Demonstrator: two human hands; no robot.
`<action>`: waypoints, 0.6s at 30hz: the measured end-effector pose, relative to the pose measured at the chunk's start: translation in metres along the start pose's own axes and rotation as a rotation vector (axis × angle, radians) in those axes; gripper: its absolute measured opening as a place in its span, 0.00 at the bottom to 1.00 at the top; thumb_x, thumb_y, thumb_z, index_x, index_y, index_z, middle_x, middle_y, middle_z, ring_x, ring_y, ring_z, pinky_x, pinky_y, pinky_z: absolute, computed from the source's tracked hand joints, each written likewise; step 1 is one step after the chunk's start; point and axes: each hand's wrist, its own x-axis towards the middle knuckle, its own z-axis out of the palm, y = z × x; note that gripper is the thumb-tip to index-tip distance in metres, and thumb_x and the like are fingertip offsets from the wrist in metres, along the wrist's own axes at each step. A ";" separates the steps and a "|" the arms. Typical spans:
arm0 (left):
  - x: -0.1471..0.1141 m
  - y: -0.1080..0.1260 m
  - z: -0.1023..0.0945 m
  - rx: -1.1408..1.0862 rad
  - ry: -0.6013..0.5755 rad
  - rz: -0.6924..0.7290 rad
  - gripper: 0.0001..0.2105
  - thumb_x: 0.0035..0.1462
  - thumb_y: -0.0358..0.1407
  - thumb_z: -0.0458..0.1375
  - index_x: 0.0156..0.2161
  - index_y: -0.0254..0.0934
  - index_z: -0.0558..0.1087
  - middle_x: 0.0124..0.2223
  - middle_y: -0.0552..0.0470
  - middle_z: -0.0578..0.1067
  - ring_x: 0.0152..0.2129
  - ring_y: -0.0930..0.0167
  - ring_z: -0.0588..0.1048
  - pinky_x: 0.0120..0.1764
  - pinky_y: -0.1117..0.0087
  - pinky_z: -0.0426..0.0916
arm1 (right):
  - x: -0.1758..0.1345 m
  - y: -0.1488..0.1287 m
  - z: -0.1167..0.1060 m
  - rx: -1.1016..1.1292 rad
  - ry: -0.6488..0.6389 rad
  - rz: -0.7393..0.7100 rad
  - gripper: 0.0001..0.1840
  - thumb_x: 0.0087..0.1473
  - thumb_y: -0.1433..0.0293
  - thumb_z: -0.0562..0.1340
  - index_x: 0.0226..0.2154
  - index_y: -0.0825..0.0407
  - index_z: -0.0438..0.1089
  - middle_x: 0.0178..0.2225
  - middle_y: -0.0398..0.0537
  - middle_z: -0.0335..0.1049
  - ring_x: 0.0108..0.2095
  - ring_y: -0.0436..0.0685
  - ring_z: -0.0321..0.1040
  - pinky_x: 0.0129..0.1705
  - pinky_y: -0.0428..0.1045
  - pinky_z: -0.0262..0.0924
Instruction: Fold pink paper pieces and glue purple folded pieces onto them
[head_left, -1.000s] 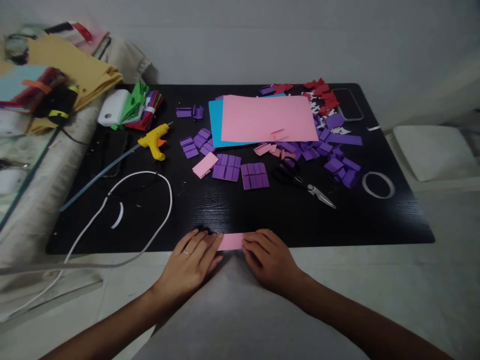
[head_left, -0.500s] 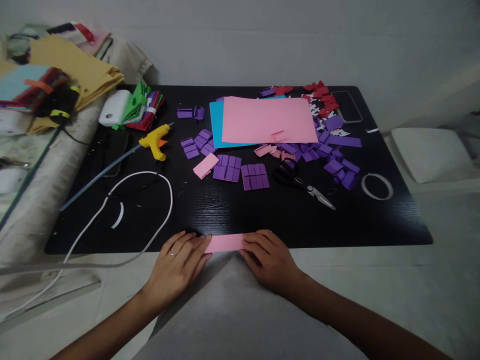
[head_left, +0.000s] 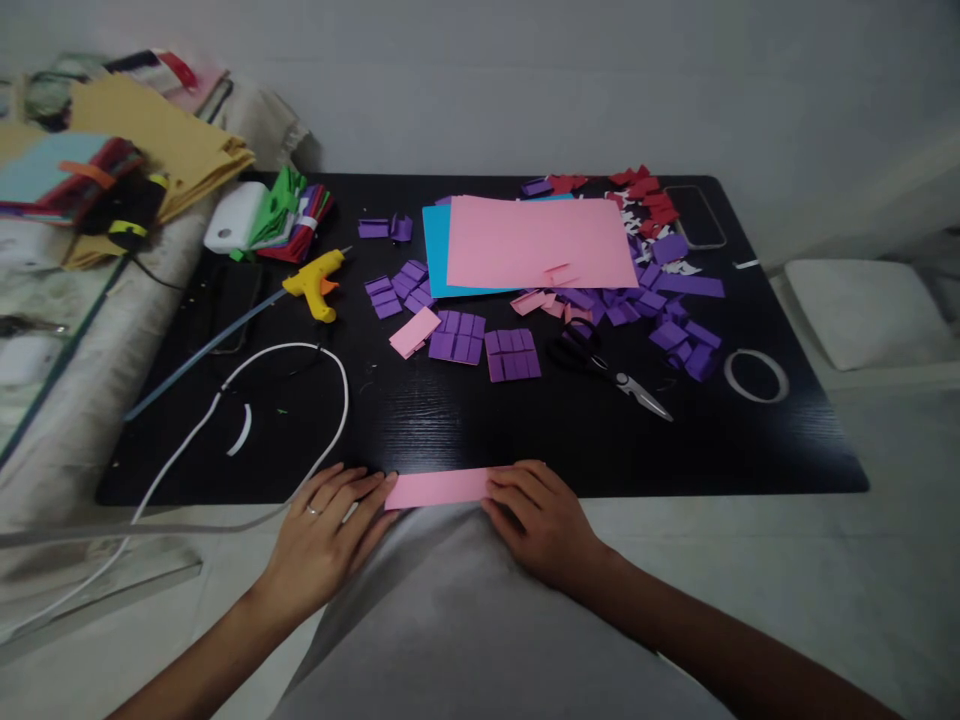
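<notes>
Pink strip [head_left: 439, 488] lies at the near edge of the tabletop [head_left: 660, 458], fingers of left hand [head_left: 319, 528] and right hand [head_left: 538, 522] clamped on opposite ends, probably keeping it flat, though thumb contact is unclear.

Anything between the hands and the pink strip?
Nothing visible. The left hand is at the left end of the pink strip, the right hand's fingers cover its right end, and its middle is uncovered.
</notes>
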 end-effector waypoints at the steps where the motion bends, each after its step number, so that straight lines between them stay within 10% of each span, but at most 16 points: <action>1: 0.000 -0.001 0.000 -0.001 0.001 -0.001 0.18 0.63 0.32 0.66 0.57 0.33 0.74 0.45 0.44 0.81 0.44 0.59 0.78 0.54 0.53 0.70 | 0.000 0.000 0.000 0.001 0.003 0.002 0.02 0.62 0.77 0.66 0.39 0.57 0.76 0.40 0.53 0.81 0.40 0.59 0.75 0.46 0.57 0.76; 9: -0.005 -0.010 -0.004 -0.102 -0.017 -0.045 0.17 0.63 0.35 0.65 0.55 0.33 0.72 0.47 0.42 0.80 0.44 0.60 0.79 0.56 0.50 0.71 | 0.000 0.001 -0.002 0.002 -0.015 0.005 0.02 0.62 0.76 0.65 0.39 0.56 0.75 0.40 0.53 0.81 0.40 0.59 0.73 0.44 0.56 0.74; 18: 0.022 0.036 0.026 -0.175 -0.030 0.011 0.19 0.67 0.33 0.60 0.61 0.32 0.71 0.55 0.42 0.81 0.52 0.60 0.78 0.60 0.54 0.68 | 0.000 0.003 0.000 -0.031 -0.074 -0.045 0.07 0.63 0.76 0.63 0.43 0.55 0.76 0.49 0.54 0.82 0.42 0.59 0.76 0.46 0.57 0.74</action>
